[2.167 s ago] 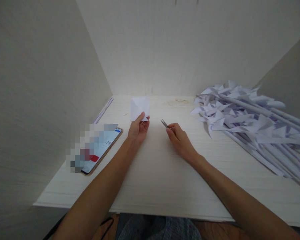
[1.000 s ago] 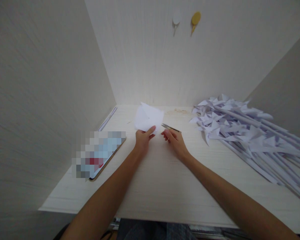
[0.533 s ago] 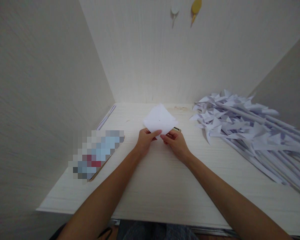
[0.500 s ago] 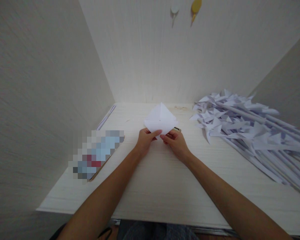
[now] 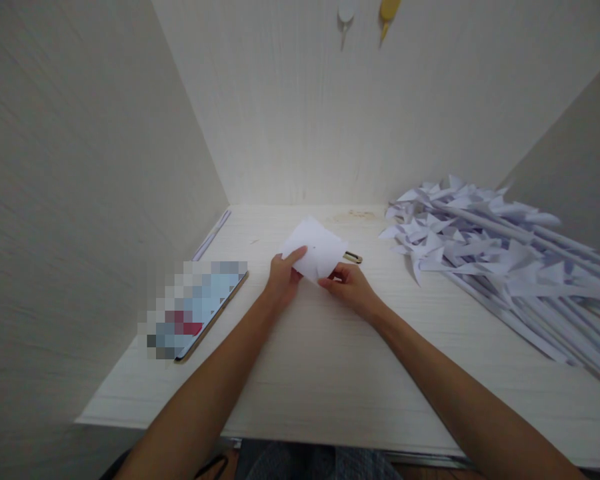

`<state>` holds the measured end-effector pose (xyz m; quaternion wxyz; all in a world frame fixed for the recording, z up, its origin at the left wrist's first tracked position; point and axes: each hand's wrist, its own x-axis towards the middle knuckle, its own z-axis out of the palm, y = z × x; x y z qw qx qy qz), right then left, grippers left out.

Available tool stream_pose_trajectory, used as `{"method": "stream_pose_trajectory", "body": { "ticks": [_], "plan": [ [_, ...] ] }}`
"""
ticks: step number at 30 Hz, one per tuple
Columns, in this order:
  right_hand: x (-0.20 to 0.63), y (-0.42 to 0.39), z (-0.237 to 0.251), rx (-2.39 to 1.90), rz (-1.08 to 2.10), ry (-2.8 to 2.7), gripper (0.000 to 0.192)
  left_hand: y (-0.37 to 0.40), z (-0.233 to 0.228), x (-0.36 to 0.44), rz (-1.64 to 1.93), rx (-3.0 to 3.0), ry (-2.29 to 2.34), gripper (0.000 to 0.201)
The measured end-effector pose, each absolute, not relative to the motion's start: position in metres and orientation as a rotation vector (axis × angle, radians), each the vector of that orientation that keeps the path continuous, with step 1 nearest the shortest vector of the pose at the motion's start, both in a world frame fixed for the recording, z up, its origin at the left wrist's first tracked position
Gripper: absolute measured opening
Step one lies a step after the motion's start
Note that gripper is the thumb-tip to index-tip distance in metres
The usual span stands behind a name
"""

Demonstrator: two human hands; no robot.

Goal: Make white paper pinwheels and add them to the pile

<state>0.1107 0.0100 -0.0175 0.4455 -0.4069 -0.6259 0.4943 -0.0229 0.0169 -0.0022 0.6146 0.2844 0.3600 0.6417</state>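
From the head view, your left hand [image 5: 281, 280] and right hand [image 5: 349, 288] both have a pinching grip on the folded white paper [image 5: 314, 251], held just above the counter [image 5: 330, 360]. Something metal [image 5: 353, 257] pokes out behind it, probably scissors. Paper pinwheels [image 5: 485, 247] are piled right, phone [image 5: 200, 308] left.

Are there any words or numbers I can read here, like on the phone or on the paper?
None can be read.
Phone: its screen is blurred into blocks, so nothing reads.
White paper, held by the left hand and the right hand: blank on the side that shows.
Pile of paper pinwheels: no print.
Two hooks on the wall: no lettering visible.
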Motion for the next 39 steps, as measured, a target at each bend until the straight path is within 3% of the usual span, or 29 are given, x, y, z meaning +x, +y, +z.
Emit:
{"method": "stream_pose_trajectory", "body": {
  "ticks": [13,21,39],
  "plan": [
    [0.117,0.016,-0.016,-0.967,1.154,-0.876,0.029,0.011,-0.001,-0.021,1.332,0.863,1.023,0.043],
    [0.107,0.007,-0.015,-0.875,1.616,-1.125,0.026,0.01,0.0,-0.017,1.473,0.68,0.934,0.031],
    [0.107,0.007,-0.016,-0.935,1.402,-1.419,0.013,0.01,0.0,-0.014,1.549,0.638,0.97,0.035]
  ]
}}
